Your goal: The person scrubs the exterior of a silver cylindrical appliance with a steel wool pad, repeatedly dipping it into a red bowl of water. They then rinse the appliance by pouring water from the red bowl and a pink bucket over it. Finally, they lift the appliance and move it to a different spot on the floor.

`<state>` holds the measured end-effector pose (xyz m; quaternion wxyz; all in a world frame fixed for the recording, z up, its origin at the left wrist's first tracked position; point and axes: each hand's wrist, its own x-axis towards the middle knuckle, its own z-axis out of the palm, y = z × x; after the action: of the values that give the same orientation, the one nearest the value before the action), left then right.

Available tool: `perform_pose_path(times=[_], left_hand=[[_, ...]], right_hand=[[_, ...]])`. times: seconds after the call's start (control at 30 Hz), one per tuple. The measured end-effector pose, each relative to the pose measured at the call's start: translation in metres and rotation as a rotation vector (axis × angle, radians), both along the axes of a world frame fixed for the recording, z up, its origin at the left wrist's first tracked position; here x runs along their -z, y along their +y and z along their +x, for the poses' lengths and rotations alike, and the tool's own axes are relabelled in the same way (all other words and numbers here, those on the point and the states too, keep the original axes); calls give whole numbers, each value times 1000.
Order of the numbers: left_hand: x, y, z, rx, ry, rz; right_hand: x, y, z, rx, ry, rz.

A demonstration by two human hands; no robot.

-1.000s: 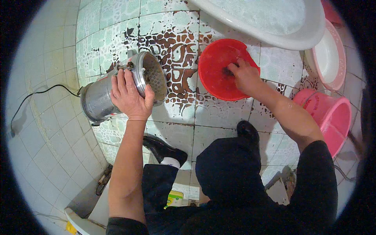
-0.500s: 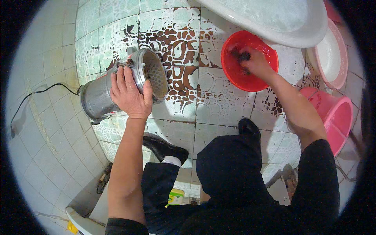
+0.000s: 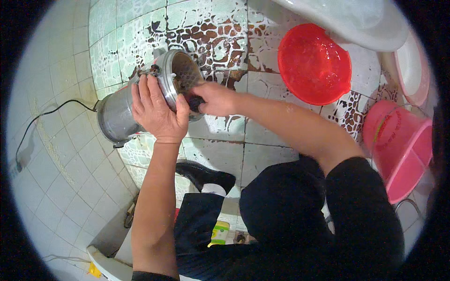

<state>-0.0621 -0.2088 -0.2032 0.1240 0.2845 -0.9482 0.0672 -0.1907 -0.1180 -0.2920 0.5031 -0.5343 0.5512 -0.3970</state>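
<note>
A grey metal cylinder (image 3: 111,119) lies on its side on the wet tiles, its open end turned to the right. Inside that mouth a honeycomb-like grid (image 3: 185,75) shows. Over the cylinder near its rim, my left hand (image 3: 157,110) is clasped, fingers on top and thumb by the mouth. My right hand (image 3: 216,98) is at the lower edge of the opening, closed on a small dark wad (image 3: 194,103). Its fingertips are partly hidden, and I cannot make out what the wad is made of. A red basin (image 3: 287,77) with some water stands to the right.
A large white tub (image 3: 393,40) is at the upper right, beside a pink-rimmed basin (image 3: 424,89). Below that, a pink bucket (image 3: 380,124) lies tilted. A black cord (image 3: 56,105) runs from the cylinder to the left wall. My shoe (image 3: 206,178) is close below the cylinder.
My right hand has come out of the red basin and moved left to the cylinder's mouth with the dark wad. My left hand has stayed on the cylinder.
</note>
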Motion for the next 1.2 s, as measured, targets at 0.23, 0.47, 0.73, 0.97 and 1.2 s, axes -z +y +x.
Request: perform_pose_path(times=[0.23, 0.47, 0.73, 0.97, 1.2], left_hand=[[-8, 7, -7, -23, -23, -15], [4, 3, 3, -86, -11, -32], [3, 2, 10, -84, 12, 11], [-3, 0, -7, -127, 171, 195], [-28, -6, 10, 13, 69, 376]], right_hand=[[22, -47, -24, 134, 648, -421], [1, -18, -7, -106, -388, 471], [-90, 107, -143, 459, -211, 175], [3, 191, -185, 555, 1017, 374], [-43, 140, -164, 997, -429, 387]])
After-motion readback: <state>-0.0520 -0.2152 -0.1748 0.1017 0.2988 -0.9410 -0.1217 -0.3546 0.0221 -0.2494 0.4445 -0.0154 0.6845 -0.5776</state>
